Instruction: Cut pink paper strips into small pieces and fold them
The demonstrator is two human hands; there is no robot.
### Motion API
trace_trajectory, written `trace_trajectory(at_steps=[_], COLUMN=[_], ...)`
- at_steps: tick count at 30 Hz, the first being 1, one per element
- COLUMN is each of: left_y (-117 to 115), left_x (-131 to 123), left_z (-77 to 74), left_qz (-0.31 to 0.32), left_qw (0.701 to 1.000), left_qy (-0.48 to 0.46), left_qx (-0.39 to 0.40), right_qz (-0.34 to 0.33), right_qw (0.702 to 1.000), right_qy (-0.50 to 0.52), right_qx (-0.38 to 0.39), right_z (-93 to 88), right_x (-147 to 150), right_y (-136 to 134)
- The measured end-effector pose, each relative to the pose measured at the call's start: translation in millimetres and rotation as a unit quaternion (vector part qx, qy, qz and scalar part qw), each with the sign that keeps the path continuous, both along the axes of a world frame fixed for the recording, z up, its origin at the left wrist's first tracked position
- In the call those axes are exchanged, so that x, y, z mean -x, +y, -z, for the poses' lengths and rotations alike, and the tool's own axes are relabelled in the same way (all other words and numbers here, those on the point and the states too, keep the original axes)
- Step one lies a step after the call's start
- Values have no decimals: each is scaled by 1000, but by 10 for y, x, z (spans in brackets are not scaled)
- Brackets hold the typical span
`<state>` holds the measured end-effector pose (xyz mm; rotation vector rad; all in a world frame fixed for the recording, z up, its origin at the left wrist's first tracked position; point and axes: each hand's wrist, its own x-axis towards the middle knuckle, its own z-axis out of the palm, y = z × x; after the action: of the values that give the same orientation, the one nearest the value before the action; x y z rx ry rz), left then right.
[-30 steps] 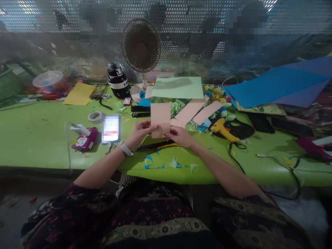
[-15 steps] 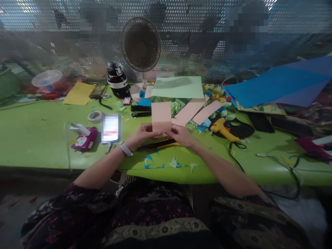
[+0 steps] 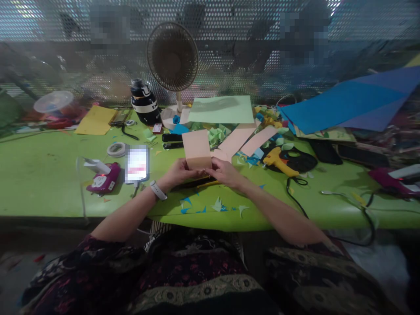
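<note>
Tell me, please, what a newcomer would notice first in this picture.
First, the pink paper, pinched at its lower edge by the left hand and right hand, over the green table. A fan stands behind it; blue sheets spread at far right, and a lit phone lies left of the hands.

One head-worn camera — looking forward and down, close over the green table [image 3: 49,175].

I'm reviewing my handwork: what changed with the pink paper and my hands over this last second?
The left hand and right hand drew together along the lower edge of the pink paper, fingertips now nearly meeting; both kept their grip. The phone, glue gun and fan stayed put.
</note>
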<state>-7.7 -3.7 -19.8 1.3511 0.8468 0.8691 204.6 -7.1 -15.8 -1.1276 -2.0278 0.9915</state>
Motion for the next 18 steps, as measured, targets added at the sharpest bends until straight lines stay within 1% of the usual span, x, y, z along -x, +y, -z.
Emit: trace_trajectory(at_steps=[6,11,14,18], left_y=[30,75,123,188], left_x=[18,63,143,256], left_z=[-49,-44,-44,-80], left_qz=[-9,-18,-19,-44], left_qw=[1000,1000,999,997], left_qy=[-10,-8,-4,4], left_qx=[10,24,46,55], right_qz=[8,9,35,67], right_qw=[1000,998,997,991], right_qy=[8,52,72,116], right_qx=[11,27,20,22], right_z=[-86,-87,-89,-103], right_x=[-9,-8,-51,-150], right_y=[22,45,78,144])
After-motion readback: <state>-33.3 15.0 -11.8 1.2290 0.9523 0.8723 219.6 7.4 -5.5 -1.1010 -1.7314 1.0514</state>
